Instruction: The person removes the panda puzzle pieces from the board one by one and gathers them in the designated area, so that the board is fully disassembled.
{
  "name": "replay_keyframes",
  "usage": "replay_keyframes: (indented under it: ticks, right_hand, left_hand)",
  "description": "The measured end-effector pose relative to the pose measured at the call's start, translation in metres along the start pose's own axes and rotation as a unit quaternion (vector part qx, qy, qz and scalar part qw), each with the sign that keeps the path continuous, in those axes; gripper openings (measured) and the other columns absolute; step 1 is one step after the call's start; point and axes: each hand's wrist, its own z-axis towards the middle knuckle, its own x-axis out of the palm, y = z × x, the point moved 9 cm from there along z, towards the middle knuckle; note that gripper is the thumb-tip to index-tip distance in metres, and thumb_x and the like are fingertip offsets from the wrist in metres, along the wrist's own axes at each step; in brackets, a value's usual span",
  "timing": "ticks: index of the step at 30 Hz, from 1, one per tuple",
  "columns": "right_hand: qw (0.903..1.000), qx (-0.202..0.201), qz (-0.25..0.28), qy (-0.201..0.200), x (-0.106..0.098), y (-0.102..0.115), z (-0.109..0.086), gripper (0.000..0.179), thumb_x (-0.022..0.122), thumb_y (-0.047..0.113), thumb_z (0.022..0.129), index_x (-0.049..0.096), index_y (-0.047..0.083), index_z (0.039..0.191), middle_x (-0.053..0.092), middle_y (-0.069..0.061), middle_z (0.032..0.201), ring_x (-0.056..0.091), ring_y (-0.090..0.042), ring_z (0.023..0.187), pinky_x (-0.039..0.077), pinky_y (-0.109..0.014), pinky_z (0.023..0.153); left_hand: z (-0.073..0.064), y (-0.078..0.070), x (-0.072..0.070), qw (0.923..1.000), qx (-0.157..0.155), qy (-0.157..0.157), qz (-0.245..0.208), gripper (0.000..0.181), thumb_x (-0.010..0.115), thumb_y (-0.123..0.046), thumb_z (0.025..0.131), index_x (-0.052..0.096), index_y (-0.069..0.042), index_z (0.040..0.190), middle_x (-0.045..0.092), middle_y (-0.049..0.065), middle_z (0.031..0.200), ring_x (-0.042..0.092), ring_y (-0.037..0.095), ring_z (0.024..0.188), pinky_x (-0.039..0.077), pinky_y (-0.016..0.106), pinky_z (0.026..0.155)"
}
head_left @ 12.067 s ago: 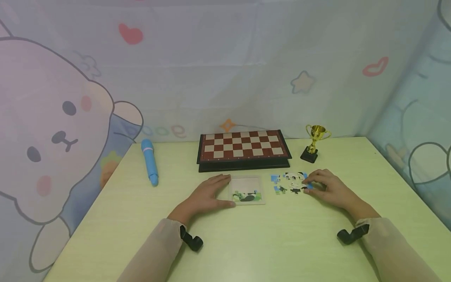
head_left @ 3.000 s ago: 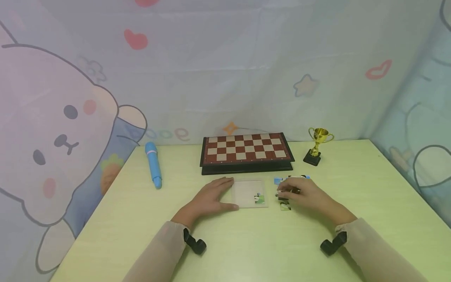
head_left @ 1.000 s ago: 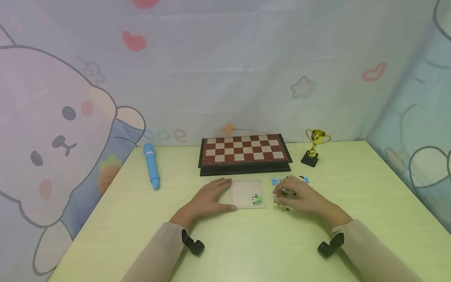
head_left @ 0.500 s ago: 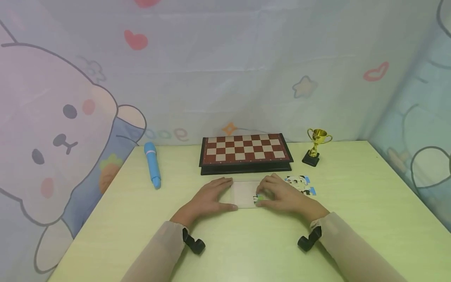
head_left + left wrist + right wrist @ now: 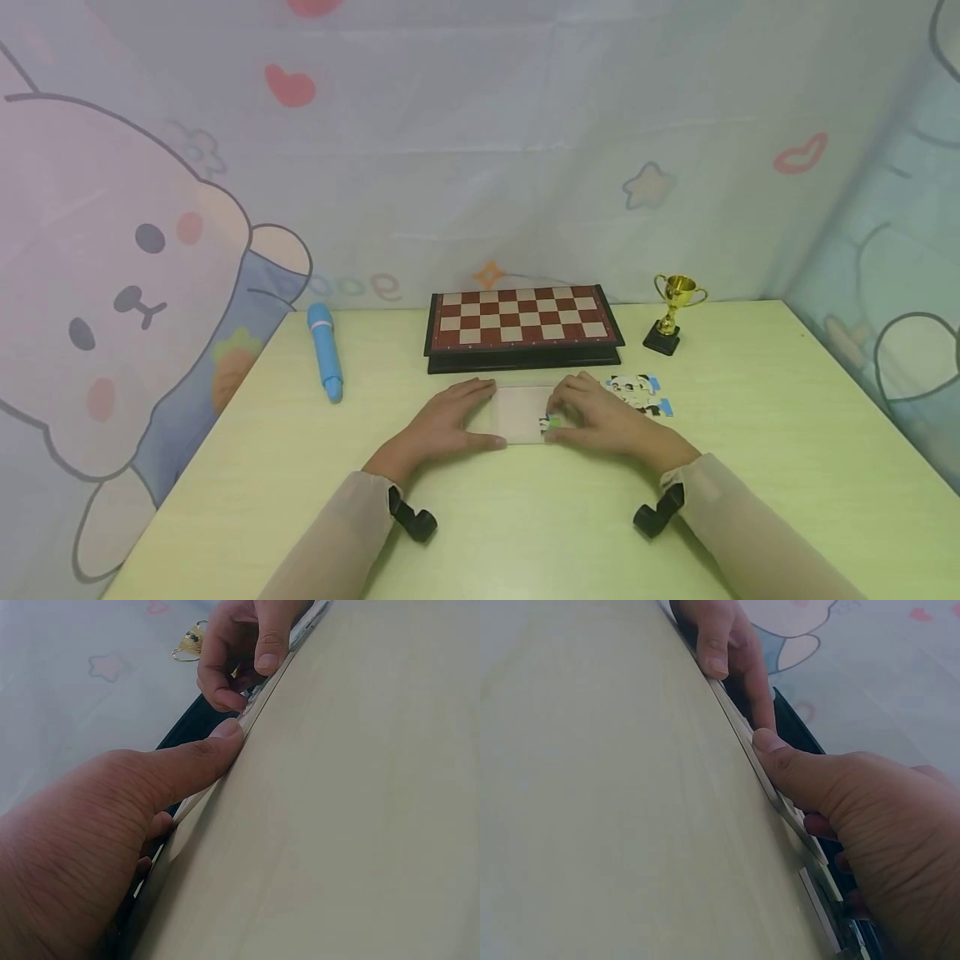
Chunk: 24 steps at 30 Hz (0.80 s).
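A shallow pale puzzle tray (image 5: 519, 408) lies flat on the table, with a green-and-white jigsaw piece (image 5: 546, 425) in its front right corner. My left hand (image 5: 442, 423) holds the tray's left side, thumb at the front edge and fingers toward the back. In the left wrist view its thumb (image 5: 217, 739) rests along the tray's front edge. My right hand (image 5: 600, 417) reaches over the tray's right side and pinches around the corner piece with curled fingers, hiding part of it. Right of this hand lie several panda jigsaw pieces (image 5: 637, 390), the left ones hidden behind it.
Behind the tray lies a folded chessboard case (image 5: 523, 321). A gold trophy cup (image 5: 671, 308) on a black base stands at the back right. To the left lies a blue toy microphone (image 5: 325, 354). A printed cloth (image 5: 480, 150) hangs behind the table (image 5: 480, 517).
Several pieces that lay along the tray's bottom earlier are out, leaving the corner piece. My right hand has moved left from the loose pieces to the tray. My left hand stays put.
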Motion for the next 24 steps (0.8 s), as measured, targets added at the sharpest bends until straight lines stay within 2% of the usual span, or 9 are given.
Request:
replay_keyframes:
  ticks: [12, 19, 22, 24]
  right_hand:
    - [0.9997, 0.022, 0.009, 0.000, -0.0012, -0.0001, 0.0004, 0.038, 0.077, 0.048, 0.087, 0.064, 0.020, 0.109, 0.061, 0.011, 0.105, 0.051, -0.011, 0.102, 0.048, -0.038, 0.094]
    - [0.9979, 0.060, 0.026, 0.006, -0.0006, -0.0035, -0.0017, 0.032, 0.076, 0.045, 0.089, 0.064, 0.024, 0.110, 0.059, 0.010, 0.103, 0.054, -0.009, 0.097, 0.051, -0.036, 0.091]
    - [0.9979, 0.055, 0.035, 0.003, -0.0021, -0.0017, -0.0015, 0.029, 0.076, 0.041, 0.089, 0.065, 0.024, 0.109, 0.059, 0.010, 0.099, 0.056, -0.008, 0.093, 0.052, -0.033, 0.086]
    - [0.9982, 0.039, 0.045, -0.003, -0.0041, 0.0012, -0.0010, 0.027, 0.077, 0.037, 0.090, 0.065, 0.023, 0.109, 0.060, 0.011, 0.097, 0.056, -0.008, 0.090, 0.053, -0.032, 0.082]
  left_hand:
    - [-0.0007, -0.0010, -0.0006, 1.0000, -0.004, 0.001, 0.000, 0.094, 0.063, -0.073, 0.083, 0.038, -0.022, 0.157, 0.033, -0.002, 0.162, 0.025, 0.021, 0.150, 0.022, 0.048, 0.120]
    - [-0.0007, -0.0007, 0.0004, 1.0000, -0.004, 0.004, 0.003, 0.094, 0.063, -0.073, 0.083, 0.037, -0.021, 0.157, 0.032, -0.001, 0.163, 0.025, 0.021, 0.150, 0.021, 0.048, 0.121]
    - [-0.0009, -0.0006, 0.0004, 1.0000, -0.003, 0.005, 0.003, 0.094, 0.063, -0.073, 0.083, 0.037, -0.021, 0.158, 0.032, -0.002, 0.163, 0.024, 0.020, 0.151, 0.021, 0.048, 0.121]
    - [-0.0007, -0.0001, 0.0008, 1.0000, -0.002, 0.005, 0.004, 0.094, 0.063, -0.073, 0.083, 0.037, -0.021, 0.158, 0.032, -0.003, 0.163, 0.024, 0.020, 0.151, 0.021, 0.047, 0.121]
